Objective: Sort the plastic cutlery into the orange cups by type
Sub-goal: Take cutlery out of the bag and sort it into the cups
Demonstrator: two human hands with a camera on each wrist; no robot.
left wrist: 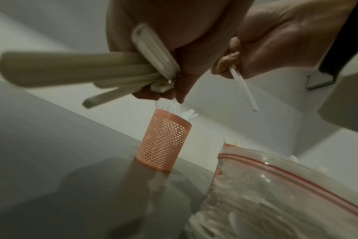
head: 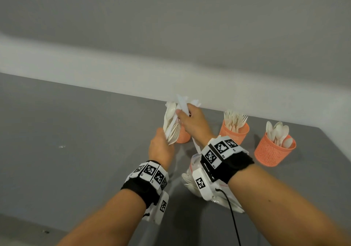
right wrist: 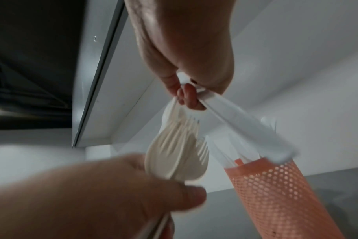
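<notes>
Left hand (head: 161, 148): we find it gripping a mixed bundle of cutlery (head: 171, 126) by the handles.
Right hand (head: 193, 122): we see it pinching one white knife (right wrist: 245, 127) at the bundle's top.
Knife cup (left wrist: 164, 142): directly beneath both hands, by the wall edge.
Fork cup (head: 234, 133), spoon cup (head: 273, 150): right of the right hand.
Bag (left wrist: 286, 194): under the right wrist.
Counter (head: 76, 131): we note open room left of the left hand.

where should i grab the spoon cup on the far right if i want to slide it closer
Grip the spoon cup low on its mesh wall, coming from the near right side with the right hand. The spoons stick well above the rim, so a top grasp is blocked, and the fork cup crowds its left.
</notes>
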